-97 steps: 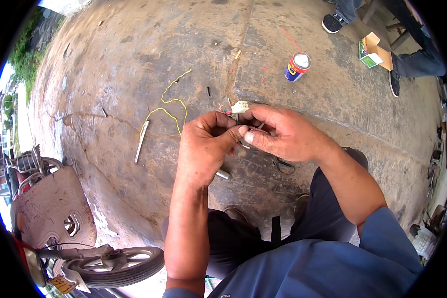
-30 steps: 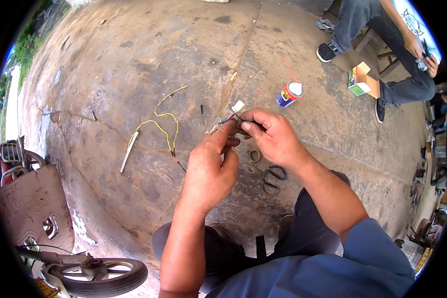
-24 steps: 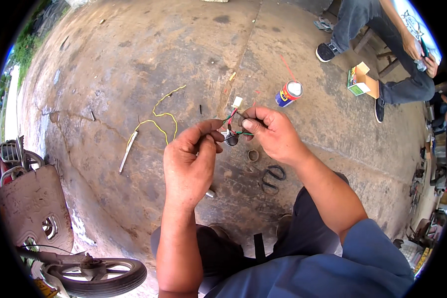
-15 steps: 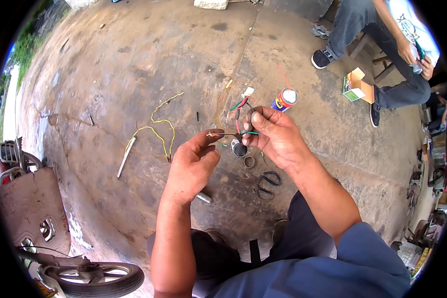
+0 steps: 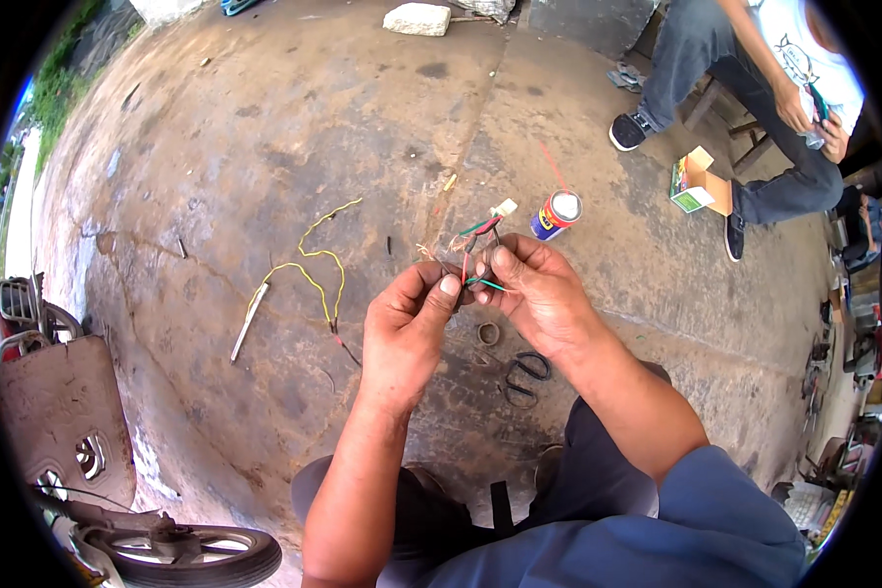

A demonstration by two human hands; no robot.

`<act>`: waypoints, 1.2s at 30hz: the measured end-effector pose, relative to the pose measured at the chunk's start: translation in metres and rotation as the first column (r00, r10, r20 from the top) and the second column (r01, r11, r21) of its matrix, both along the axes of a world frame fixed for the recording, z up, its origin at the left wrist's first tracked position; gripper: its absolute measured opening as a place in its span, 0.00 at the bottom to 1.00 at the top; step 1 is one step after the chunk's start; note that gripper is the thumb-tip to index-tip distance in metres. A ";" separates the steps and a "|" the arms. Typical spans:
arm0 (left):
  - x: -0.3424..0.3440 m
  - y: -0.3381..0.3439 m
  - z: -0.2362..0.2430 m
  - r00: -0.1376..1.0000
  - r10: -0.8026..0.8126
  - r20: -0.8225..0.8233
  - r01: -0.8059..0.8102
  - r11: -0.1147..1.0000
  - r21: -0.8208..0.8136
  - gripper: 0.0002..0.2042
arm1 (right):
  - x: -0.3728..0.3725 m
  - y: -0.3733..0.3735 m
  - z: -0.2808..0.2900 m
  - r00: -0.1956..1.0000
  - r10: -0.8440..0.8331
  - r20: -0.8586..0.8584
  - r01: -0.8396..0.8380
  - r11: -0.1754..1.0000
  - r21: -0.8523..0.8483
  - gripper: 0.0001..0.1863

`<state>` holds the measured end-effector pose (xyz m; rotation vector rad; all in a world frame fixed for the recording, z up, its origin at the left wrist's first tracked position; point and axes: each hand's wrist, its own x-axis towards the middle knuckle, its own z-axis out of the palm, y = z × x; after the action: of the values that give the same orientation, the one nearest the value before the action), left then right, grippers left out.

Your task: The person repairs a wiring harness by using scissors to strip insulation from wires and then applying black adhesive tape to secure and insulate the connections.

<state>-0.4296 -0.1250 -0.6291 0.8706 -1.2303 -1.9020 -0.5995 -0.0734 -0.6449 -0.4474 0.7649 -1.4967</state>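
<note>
Between my hands is a small wiring harness with red, black and green wires (image 5: 487,284) and a white plug connector (image 5: 505,208) at its far end. My left hand (image 5: 402,328) is closed, its thumb and fingers pinching dark wires; frayed bare strands stick up beyond the fingertips. Close beside it, my right hand (image 5: 547,294) pinches the dark part of the harness, and the green wire passes by its fingertips. What lies under the fingers is partly hidden. Below the hands, a small ring (image 5: 488,334) and a black looped thing (image 5: 529,377) lie on the ground.
A yellow wire (image 5: 343,274) and a slim pale stick (image 5: 250,321) lie left. Beyond my right hand stands a spray can (image 5: 557,218). Farther right are an open carton (image 5: 701,184) and a seated person (image 5: 696,59). A wheel (image 5: 181,554) is at lower left.
My left hand has moved right, close to my right hand, and its thumb now presses on the wires. The dark round part with a metal flange seen below them is now hidden.
</note>
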 end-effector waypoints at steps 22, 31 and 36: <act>0.009 0.003 0.003 0.991 0.116 0.068 -0.107 0.986 -0.125 0.05 | -0.005 0.006 0.028 0.385 -0.045 -0.922 0.094 0.996 -0.009 0.13; 0.011 0.002 0.012 0.967 0.123 0.222 -0.018 0.906 -0.423 0.03 | -0.014 0.002 0.015 0.737 -0.104 -0.668 0.099 0.994 -0.047 0.09; 0.020 -0.002 0.021 0.989 -0.070 0.130 0.127 0.855 -0.504 0.04 | -0.014 -0.002 0.008 0.889 -0.112 -0.443 0.106 0.994 -0.039 0.06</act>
<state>-0.4098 -0.1268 -0.6084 0.6318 -1.7686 -1.4941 -0.6137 -0.0757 -0.6374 -0.7865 1.1559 -1.5222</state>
